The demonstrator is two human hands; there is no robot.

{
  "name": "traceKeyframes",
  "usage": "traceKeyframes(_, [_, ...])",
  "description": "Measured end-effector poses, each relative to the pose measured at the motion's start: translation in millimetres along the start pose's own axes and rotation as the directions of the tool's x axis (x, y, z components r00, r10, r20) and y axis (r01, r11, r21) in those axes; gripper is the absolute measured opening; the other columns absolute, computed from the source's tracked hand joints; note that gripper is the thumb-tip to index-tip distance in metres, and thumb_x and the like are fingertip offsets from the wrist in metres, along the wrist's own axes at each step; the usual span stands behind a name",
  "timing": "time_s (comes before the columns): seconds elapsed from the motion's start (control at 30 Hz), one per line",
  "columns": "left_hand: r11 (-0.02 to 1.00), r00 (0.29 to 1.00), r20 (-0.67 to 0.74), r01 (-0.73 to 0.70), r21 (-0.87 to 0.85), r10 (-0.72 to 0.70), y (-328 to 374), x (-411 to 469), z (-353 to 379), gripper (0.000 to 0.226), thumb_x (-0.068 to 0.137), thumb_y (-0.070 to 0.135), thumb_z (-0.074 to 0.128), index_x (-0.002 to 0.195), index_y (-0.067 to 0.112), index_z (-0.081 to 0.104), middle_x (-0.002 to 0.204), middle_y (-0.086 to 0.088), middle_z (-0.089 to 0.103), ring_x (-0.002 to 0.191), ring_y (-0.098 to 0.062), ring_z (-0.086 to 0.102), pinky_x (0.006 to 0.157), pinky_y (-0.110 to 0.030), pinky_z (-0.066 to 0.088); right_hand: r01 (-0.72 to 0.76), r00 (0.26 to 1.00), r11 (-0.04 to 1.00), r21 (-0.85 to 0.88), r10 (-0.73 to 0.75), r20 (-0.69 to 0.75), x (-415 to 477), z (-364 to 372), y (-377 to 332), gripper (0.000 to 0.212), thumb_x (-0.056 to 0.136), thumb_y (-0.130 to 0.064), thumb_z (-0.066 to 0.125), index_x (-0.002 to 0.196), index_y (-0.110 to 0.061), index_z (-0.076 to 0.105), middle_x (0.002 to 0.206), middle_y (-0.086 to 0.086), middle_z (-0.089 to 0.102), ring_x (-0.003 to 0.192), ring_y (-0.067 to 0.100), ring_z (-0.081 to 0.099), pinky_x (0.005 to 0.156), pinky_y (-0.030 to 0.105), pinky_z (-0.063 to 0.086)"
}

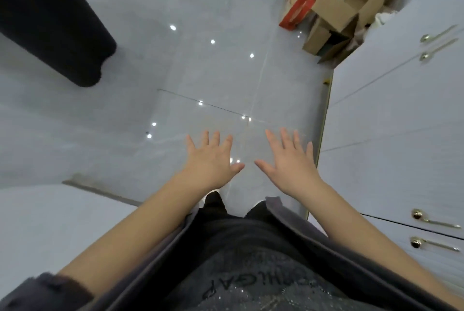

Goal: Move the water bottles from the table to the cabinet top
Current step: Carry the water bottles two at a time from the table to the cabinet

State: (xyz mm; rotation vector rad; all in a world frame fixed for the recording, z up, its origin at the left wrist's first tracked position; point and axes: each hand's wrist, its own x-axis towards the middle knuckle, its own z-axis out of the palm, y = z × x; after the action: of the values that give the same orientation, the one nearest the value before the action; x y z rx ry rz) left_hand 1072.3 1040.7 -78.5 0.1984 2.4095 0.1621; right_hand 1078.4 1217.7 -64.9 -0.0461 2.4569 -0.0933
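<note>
A wide stretch of glossy tiled floor (213,72) is being left open ahead, bounded on the right by the edge of a white cabinet front (391,122) and on the left by a dark bulky object (50,21). At the far right an open cardboard box (351,1) is being shown with something pale inside, a red bag (298,9) just beside it. The left hand (211,160) and right hand (288,162) are being held out flat, fingers spread, gripping nothing. Where the water bottles are cannot be told.
</note>
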Motion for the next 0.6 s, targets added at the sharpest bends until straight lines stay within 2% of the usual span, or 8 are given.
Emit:
traceKeyframes(0.37, [0.925, 0.958, -0.014, 0.274, -0.263, -0.288, -107, 19, -19, 0.075, 0.095, 0.063, 0.029, 0.154, 0.025, 0.003, 0.162, -0.008, 0.004, 0.149, -0.03, -0.001, 0.114, -0.062, 0.001, 0.288, 0.953, 0.936, -0.2, -0.26, 0.153, 100, -45, -117, 0.075, 0.097, -0.061, 0.03, 0.155, -0.031, -0.006, 0.164, 0.006, -0.01, 0.15, 0.033, -0.014, 0.119, 0.059, -0.001])
traceKeyframes(0.47, [0.879, 0.931, -0.035, 0.331, -0.342, -0.364, -136, 29, -25, 0.075, 0.095, 0.063, 0.029, 0.154, 0.026, 0.002, 0.162, -0.008, 0.002, 0.149, -0.03, -0.002, 0.115, -0.061, 0.001, 0.378, 0.922, 0.892, -0.247, -0.338, 0.189, 135, -57, -153, 0.074, 0.097, -0.061, 0.031, 0.155, -0.033, -0.006, 0.164, 0.006, -0.01, 0.15, 0.033, -0.013, 0.119, 0.058, -0.001])
traceKeyframes(0.6, [0.792, 0.886, 0.01, 0.42, -0.444, -0.464, -177, 40, -42, 0.075, 0.095, 0.063, 0.028, 0.154, 0.025, 0.001, 0.163, -0.009, -0.001, 0.149, -0.03, -0.004, 0.116, -0.061, 0.001, 0.456, 0.884, 0.842, -0.288, -0.392, 0.255, 187, -82, -199, 0.074, 0.097, -0.061, 0.032, 0.155, -0.033, -0.005, 0.164, 0.007, -0.01, 0.15, 0.033, -0.012, 0.118, 0.059, 0.0])
